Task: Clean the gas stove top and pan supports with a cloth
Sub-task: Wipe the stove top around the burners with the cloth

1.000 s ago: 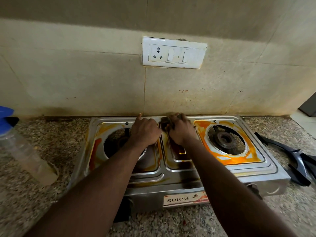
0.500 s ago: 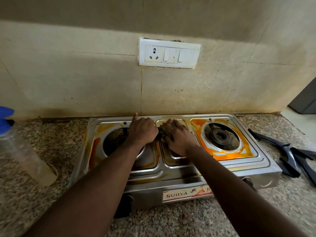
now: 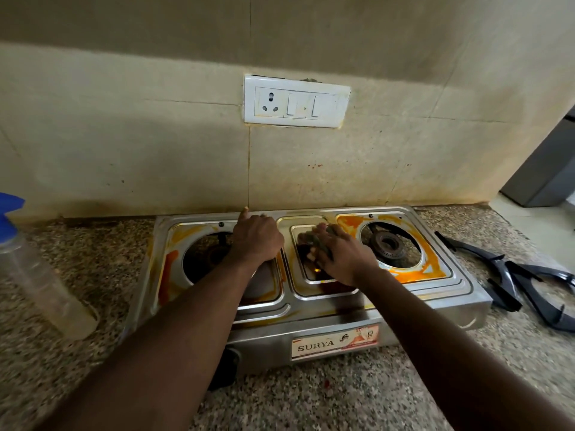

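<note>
Speckled worktop (image 3: 311, 399) below a stained tiled wall carries the stove (image 3: 435, 315). Right hand (image 3: 342, 256) presses the cloth (image 3: 312, 239) into the middle tray, grip clamped on it, fingers over, thumb under. Left hand (image 3: 256, 241) rests by the left burner (image 3: 211, 255), fingers curled; whether that grip holds anything I cannot tell. Scrubbing the centre seems the step in hand. Orange stains ring the right burner (image 3: 389, 244), so next probably means sliding the cloth rightward. Pan supports (image 3: 529, 284) lie on the worktop, right of the stove.
</note>
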